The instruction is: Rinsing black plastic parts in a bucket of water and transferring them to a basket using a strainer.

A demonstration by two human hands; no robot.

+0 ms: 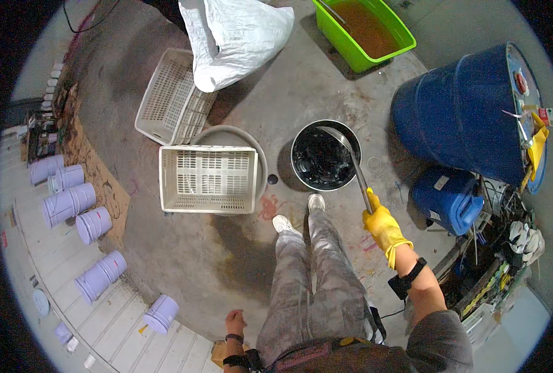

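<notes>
Fingers of the right hand (386, 230), inside a creased yellow rubber glove (396, 241), are closed round the upper end of a long, slim, silver-grey metal ladle (360, 177); no gap seen between palm and handle. Left hand (236, 321) bare, down by the thigh, fingers loosely curled; nothing seen in it, though how tightly it is closed I cannot tell. Ladle slants from the glove over the near-right rim of a round, deep, silver metal pot (353, 132) on the grey concrete floor (345, 99), its curved head by the far wall, partly in glossy black contents (321, 163). Handling, by judgement: stiff, not fragile, fairly light unladen; a full head would pull well forward of the wrist, so expect it top-heavy and apt to roll. Black stuff looks wet, probably slick on metal. Best hold: the dry upper handle, as now, rubber giving some bite; for a heavy load, a second grip lower down, above the rim and clear of the black.
</notes>
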